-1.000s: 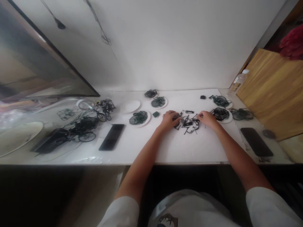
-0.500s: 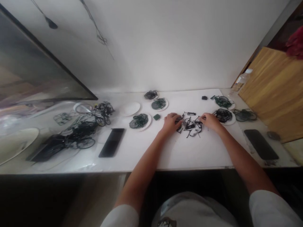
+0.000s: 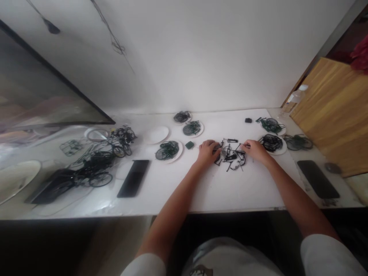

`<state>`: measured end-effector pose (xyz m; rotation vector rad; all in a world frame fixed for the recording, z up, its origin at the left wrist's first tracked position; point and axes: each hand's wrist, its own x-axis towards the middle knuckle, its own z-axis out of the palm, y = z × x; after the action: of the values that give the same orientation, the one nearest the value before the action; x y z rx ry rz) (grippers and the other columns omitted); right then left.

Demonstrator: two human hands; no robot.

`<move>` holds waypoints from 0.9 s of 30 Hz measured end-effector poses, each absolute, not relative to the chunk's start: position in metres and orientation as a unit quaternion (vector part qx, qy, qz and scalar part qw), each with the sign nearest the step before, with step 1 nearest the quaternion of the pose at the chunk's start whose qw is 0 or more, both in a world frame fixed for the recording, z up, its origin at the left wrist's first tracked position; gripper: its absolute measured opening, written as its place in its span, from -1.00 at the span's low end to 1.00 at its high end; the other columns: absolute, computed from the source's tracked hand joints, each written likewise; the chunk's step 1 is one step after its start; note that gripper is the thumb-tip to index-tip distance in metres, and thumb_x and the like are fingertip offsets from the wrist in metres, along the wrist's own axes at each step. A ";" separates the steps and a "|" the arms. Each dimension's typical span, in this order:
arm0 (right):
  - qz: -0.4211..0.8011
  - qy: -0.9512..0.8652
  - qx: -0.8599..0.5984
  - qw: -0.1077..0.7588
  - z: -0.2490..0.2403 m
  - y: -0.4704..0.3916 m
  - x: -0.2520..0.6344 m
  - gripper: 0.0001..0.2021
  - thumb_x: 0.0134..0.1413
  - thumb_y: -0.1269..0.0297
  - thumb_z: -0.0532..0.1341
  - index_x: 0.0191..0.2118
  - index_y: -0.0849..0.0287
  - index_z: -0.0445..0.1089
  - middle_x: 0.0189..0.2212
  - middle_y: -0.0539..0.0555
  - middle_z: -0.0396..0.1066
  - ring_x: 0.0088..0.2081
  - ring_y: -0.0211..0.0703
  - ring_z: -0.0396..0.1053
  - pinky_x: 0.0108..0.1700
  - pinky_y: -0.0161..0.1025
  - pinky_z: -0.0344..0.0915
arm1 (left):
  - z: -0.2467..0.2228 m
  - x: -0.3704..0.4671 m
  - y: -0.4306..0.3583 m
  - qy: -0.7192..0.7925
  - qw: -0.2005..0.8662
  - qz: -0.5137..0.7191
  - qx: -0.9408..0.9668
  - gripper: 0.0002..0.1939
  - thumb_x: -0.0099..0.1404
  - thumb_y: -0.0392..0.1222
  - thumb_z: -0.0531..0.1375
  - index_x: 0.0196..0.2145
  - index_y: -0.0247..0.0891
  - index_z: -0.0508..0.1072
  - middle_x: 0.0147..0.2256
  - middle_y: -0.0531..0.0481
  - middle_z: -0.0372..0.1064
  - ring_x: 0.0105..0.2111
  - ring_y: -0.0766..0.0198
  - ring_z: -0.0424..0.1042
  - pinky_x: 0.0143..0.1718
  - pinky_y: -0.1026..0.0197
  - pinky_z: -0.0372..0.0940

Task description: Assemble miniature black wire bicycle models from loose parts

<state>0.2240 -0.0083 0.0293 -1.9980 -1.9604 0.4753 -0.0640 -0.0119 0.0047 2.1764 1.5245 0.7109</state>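
Small black model-bicycle parts [image 3: 230,156] lie loosely spread on the white table sheet between my hands. At their left side, my left hand [image 3: 208,152] is closed with curled fingers over some dark parts; what it grips is partly hidden. Across from it, the fingertips of my right hand [image 3: 254,149] are pinched together at a thin black part [image 3: 243,146]. A short black bar-shaped piece [image 3: 230,140] lies just behind the spread. Right of my right hand stands a white plate [image 3: 283,148] heaped with black bicycle parts [image 3: 271,142].
More plates of green parts [image 3: 167,150] and dark parts stand left and behind. Assembled small bicycles [image 3: 99,178] crowd the left side. A phone [image 3: 133,178] lies left, a dark slab [image 3: 317,178] right. A bottle [image 3: 296,99] stands by a wooden panel [image 3: 330,119].
The camera view has tilted slightly, shifting the table a little lower in the picture. Both hands stay in nearly the same place at the black parts.
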 end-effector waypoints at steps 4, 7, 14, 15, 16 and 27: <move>0.177 -0.691 -0.671 0.201 0.026 -0.007 0.224 -0.77 0.38 0.07 0.31 -0.14 0.12 0.59 -0.15 0.17 0.68 -0.10 0.01 0.60 -0.01 -0.19 0.44 | 0.008 -0.064 -0.010 0.540 0.193 0.235 0.784 -0.59 0.56 0.08 0.18 0.24 -0.04 0.57 0.29 -0.21 0.41 0.34 -0.12 0.33 0.40 -0.25 0.21; 0.203 -0.705 -0.632 0.250 0.027 -0.010 0.217 -0.76 0.39 0.04 0.29 -0.15 0.11 0.56 -0.15 0.13 0.68 -0.13 -0.01 0.61 0.00 -0.18 0.45 | 0.010 -0.063 -0.008 0.540 0.183 0.221 0.791 -0.58 0.56 0.10 0.16 0.23 -0.04 0.57 0.31 -0.21 0.39 0.34 -0.15 0.32 0.39 -0.26 0.21; 0.279 -0.714 -0.560 0.313 0.029 -0.020 0.197 -0.74 0.34 0.01 0.32 -0.17 0.10 0.53 -0.13 0.13 0.68 -0.08 0.01 0.65 0.06 -0.14 0.51 | 0.010 -0.066 -0.008 0.541 0.171 0.238 0.788 -0.33 0.58 0.07 0.13 0.53 -0.10 0.18 0.39 -0.31 0.26 0.39 -0.15 0.28 0.38 -0.23 0.21; 0.284 -0.714 -0.557 0.316 0.029 -0.020 0.196 -0.74 0.33 0.00 0.32 -0.17 0.10 0.53 -0.13 0.12 0.68 -0.09 0.01 0.65 0.07 -0.13 0.52 | 0.010 -0.067 -0.008 0.539 0.171 0.244 0.788 -0.31 0.58 0.06 0.12 0.55 -0.11 0.13 0.39 -0.32 0.26 0.39 -0.15 0.28 0.38 -0.22 0.22; 0.289 -0.713 -0.554 0.319 0.029 -0.020 0.195 -0.73 0.32 -0.01 0.33 -0.18 0.10 0.53 -0.14 0.12 0.68 -0.09 0.01 0.65 0.08 -0.13 0.52 | 0.010 -0.067 -0.008 0.536 0.170 0.248 0.789 -0.31 0.58 0.06 0.12 0.55 -0.12 0.12 0.38 -0.32 0.26 0.39 -0.14 0.29 0.37 -0.22 0.24; 0.288 -0.712 -0.542 0.341 0.016 -0.015 0.197 -0.70 0.30 -0.04 0.34 -0.21 0.11 0.54 -0.17 0.12 0.67 -0.11 -0.01 0.63 0.09 -0.13 0.54 | 0.007 -0.067 -0.006 0.541 0.156 0.220 0.797 -0.54 0.60 0.08 0.11 0.30 -0.10 0.49 0.31 -0.24 0.38 0.35 -0.12 0.33 0.38 -0.23 0.25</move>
<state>0.1968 -0.0155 0.0164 -1.4088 -1.8518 0.7497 -0.0674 -0.0060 0.0069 2.2806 1.5483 0.6306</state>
